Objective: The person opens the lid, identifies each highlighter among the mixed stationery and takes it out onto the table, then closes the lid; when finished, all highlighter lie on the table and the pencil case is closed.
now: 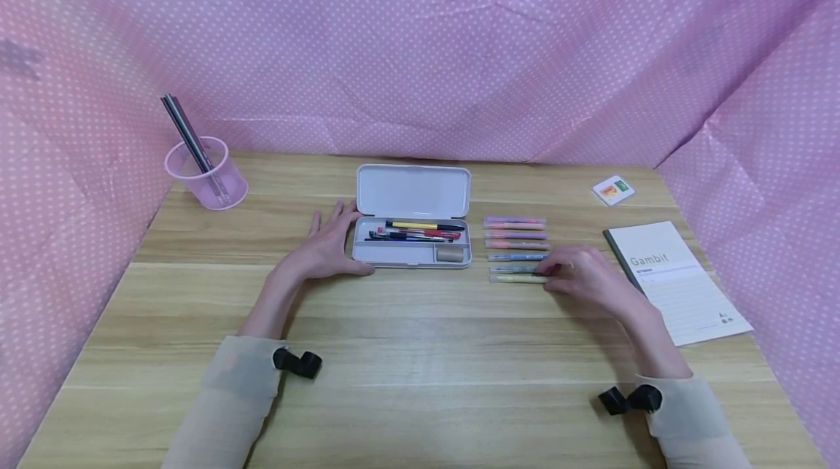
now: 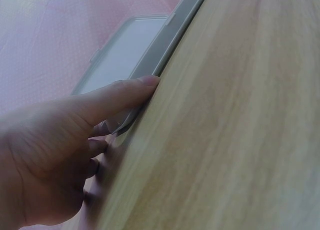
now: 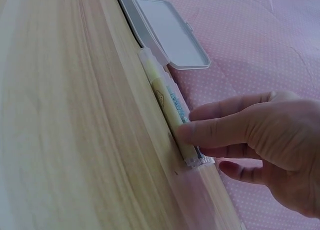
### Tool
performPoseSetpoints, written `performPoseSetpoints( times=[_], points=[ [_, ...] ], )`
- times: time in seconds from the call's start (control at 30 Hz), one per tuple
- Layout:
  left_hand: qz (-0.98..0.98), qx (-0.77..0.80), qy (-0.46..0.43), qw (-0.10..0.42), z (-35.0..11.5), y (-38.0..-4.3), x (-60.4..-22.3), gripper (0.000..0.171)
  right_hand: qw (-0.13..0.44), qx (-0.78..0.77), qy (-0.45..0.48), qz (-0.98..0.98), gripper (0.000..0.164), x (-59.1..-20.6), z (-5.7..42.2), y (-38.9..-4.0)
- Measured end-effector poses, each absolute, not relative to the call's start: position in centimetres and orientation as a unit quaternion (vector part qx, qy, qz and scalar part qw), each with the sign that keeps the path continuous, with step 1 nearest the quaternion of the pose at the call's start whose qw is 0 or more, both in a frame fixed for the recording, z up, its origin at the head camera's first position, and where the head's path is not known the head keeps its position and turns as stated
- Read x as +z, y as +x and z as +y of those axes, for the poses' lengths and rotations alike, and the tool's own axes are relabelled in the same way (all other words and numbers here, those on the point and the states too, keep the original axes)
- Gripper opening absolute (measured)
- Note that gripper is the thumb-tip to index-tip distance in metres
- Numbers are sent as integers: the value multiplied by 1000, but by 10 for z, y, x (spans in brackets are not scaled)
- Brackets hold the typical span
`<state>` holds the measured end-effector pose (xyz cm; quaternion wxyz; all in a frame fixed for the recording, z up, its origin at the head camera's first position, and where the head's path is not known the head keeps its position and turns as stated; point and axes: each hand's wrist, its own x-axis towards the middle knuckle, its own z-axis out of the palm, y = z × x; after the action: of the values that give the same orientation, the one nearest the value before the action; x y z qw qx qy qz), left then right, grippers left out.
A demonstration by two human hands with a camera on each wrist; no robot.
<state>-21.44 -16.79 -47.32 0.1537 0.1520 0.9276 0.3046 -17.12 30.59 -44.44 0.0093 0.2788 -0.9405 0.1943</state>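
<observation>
An open white pencil case lies on the table, its lid tilted back, with several pens in the long compartment and a grey-brown block in the small front one. My left hand rests at its left end, thumb against the front edge and the other fingers spread by the left side. To the right of the case, several highlighters lie in a row. My right hand pinches the nearest one, a yellow highlighter, near its right end; the index fingertip is partly hidden behind it.
At the back left stands a pink pen cup with several dark pencils in it. A notebook marked "Gambit" lies at the right. Behind it is a small white card-like item. Pink dotted cloth hangs around the wooden table.
</observation>
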Motion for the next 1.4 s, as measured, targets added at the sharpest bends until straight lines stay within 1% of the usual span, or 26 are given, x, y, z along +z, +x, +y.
performPoseSetpoints(
  times=[0.23, 0.3, 0.37, 0.57, 0.77, 0.9, 1.03, 1.2, 1.4],
  points=[
    [927, 303, 152, 159, -168, -214, -472, 106, 46, 252, 231, -939, 14, -442, 296, -176],
    [927, 305, 150, 160, -168, -213, -472, 106, 48, 285, 213, -933, 17, -442, 288, -182],
    [926, 307, 150, 159, -168, -214, -472, 106, 45, 318, 188, -928, 24, -441, 278, -191],
    [926, 308, 155, 152, -169, -215, -472, 104, -4, 452, 120, -884, 49, -441, 242, -220],
    [926, 308, 155, 154, -169, -215, -472, 103, -77, 627, 66, -772, 61, -436, 207, -247],
    [925, 310, 155, 155, -169, -214, -472, 102, -140, 694, 30, -705, 65, -431, 187, -262],
    [926, 310, 154, 153, -168, -214, -472, 101, -178, 710, 18, -681, 67, -432, 173, -272],
    [926, 306, 153, 156, -167, -213, -472, 102, -198, 719, 19, -666, 67, -436, 163, -275],
    [927, 307, 152, 155, -169, -214, -473, 104, -196, 716, 19, -669, 62, -437, 154, -276]
  ],
)
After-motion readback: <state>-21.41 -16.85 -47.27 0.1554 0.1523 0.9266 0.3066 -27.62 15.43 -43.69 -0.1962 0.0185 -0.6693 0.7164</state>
